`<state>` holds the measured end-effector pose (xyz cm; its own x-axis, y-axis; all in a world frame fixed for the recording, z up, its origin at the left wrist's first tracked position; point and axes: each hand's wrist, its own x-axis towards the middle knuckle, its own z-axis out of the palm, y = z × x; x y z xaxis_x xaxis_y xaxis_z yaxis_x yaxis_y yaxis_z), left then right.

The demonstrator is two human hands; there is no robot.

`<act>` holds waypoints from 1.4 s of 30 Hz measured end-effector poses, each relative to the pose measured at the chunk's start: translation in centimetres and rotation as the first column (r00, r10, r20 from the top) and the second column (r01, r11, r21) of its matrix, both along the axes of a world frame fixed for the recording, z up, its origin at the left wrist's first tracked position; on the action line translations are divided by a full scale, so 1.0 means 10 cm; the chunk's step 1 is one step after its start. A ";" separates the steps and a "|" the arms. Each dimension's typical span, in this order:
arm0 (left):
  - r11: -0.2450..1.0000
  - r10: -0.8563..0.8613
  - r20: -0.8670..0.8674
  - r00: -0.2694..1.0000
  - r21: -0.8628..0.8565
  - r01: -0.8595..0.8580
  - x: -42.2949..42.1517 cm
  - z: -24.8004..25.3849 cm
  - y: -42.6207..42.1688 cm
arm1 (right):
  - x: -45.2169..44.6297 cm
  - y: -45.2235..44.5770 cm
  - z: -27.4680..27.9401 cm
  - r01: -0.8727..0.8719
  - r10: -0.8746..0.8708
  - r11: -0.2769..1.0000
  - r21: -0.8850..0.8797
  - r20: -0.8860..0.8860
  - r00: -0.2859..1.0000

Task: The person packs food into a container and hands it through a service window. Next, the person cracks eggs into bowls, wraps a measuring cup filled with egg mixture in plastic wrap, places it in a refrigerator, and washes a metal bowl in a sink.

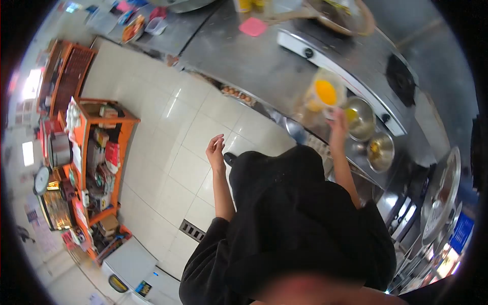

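Two hands: your right hand [336,122] is grasping, your left hand [216,148] is released.
Right fingers: closed on the near end of the clear container [314,90]; blurred, so you can't tell where each finger sits.
Left fingers: loosely curled, in the air above the floor, left of your body and well apart from the counter.
Clear container: in your right hand, over the steel counter [223,56], between you and the stove; whether it touches the counter, you can't tell.
Contents: bright orange-yellow [325,92], showing through the container.
Steel bowls: two, on your right; the farther bowl [367,130] is just beside the container with something yellow in it, the nearer bowl [384,163] has yellow bits inside.
Stove: white front [295,41], dark knobs, running behind the container and bowls.
Pan: wide, tan rim [371,21], up on the stove.
Pink item: flat [252,26], on the counter, left of the stove.
Eggs: brownish row [238,95], along the counter's near edge.
Floor: pale tiles [173,157]; slotted drain [192,232] near your left elbow.
Orange shelf: loaded [114,120], well off to your left.
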<state>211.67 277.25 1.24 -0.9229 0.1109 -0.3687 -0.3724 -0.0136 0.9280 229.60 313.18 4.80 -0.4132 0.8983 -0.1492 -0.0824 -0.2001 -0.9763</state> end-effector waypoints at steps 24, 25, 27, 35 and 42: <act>0.303 -0.948 -0.274 0.160 -0.931 0.201 -2.68 -5.89 0.43 | -4.65 -1.27 -5.91 -0.616 -0.018 0.728 0.300 0.907 0.421; 0.375 -0.923 -0.364 0.125 -0.924 0.074 -2.84 -5.97 0.59 | -4.66 -1.18 -5.98 -0.644 -0.068 0.676 0.359 0.900 0.430; 0.453 -0.889 -0.456 0.041 -0.889 -0.066 -3.15 -6.03 0.79 | -4.53 -1.10 -5.84 -0.611 -0.027 0.709 0.353 0.879 0.476; 0.410 -0.872 -0.448 -0.198 -0.889 0.205 -3.74 -6.08 0.97 | -3.70 -1.41 -6.53 -0.736 -0.105 0.404 0.543 0.827 0.552; 0.292 -0.903 -0.323 -0.282 -0.945 0.148 -3.78 -6.21 1.17 | -3.55 -1.24 -6.48 -0.828 -0.030 0.215 0.518 0.851 0.525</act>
